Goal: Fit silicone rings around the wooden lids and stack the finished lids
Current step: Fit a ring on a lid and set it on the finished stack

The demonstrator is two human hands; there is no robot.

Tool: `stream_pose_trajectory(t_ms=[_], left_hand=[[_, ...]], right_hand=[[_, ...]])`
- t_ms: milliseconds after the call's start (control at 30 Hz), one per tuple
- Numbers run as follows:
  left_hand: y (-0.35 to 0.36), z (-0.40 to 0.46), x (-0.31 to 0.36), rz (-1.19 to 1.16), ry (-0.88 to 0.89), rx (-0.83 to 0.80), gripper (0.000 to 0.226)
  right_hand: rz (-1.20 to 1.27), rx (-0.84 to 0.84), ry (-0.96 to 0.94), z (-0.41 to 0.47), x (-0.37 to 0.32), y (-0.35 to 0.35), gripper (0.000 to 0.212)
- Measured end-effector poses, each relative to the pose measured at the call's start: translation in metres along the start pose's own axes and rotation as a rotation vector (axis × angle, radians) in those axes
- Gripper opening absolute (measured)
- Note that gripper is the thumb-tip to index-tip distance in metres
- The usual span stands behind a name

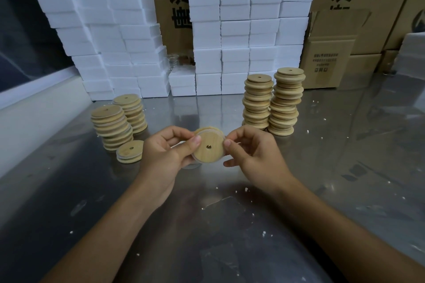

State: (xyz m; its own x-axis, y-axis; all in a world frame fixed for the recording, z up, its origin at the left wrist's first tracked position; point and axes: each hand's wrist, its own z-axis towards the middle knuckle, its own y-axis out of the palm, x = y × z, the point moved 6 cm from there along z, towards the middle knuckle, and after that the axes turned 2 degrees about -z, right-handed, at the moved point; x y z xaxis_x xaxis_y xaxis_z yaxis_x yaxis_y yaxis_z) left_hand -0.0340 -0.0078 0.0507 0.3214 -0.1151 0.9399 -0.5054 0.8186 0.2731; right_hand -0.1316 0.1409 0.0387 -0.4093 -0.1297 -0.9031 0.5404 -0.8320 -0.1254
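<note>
One wooden lid [209,147] is held up between the two hands above the counter [230,225], its flat face tilted toward the camera and its small centre hole visible. A translucent silicone ring [199,132] is seen around its upper-left rim, though how far round it is seated cannot be told. The lid's edge at 9 o'clock is pinched by the left hand [165,154], thumb on the face and fingers curled behind. The edge at 3 o'clock is pinched by the right hand [253,151], thumb and forefinger closed on the rim and the other fingers curled below.

Four tall stacks of lids are counted on the counter. Two left stacks [119,122] stand at 10 o'clock from the held lid, touching each other, with pale rings showing between the discs. A short pile [130,151] of what seems to be two ringed lids lies at 9 o'clock, just beside the left hand. Two right stacks [273,103] stand at 1 o'clock, side by side, taller than the left pair.

Stacked white foam blocks [230,30] and cardboard cartons [340,30] are ranged along the back at 12 o'clock. White crumbs are scattered on the counter.
</note>
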Motion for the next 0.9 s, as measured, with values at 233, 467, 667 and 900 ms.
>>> stream_pose_trajectory(t_ms=[233, 467, 667, 900], left_hand=[[-0.001, 0.000, -0.009, 0.061, -0.112, -0.036, 0.009], [0.002, 0.003, -0.015, -0.204, -0.206, -0.036, 0.018], [0.002, -0.001, -0.008, 0.096, -0.047, 0.008, 0.008], [0.008, -0.004, 0.001, 0.264, 0.091, -0.017, 0.014]], right_hand=[[-0.286, 0.081, -0.243, -0.002, -0.013, -0.007, 0.010], [0.054, -0.094, -0.022, -0.004, -0.010, 0.008, 0.023], [-0.177, -0.076, -0.156, -0.001, -0.016, -0.001, 0.025], [-0.246, -0.027, -0.206, 0.001, -0.022, -0.003, 0.025]])
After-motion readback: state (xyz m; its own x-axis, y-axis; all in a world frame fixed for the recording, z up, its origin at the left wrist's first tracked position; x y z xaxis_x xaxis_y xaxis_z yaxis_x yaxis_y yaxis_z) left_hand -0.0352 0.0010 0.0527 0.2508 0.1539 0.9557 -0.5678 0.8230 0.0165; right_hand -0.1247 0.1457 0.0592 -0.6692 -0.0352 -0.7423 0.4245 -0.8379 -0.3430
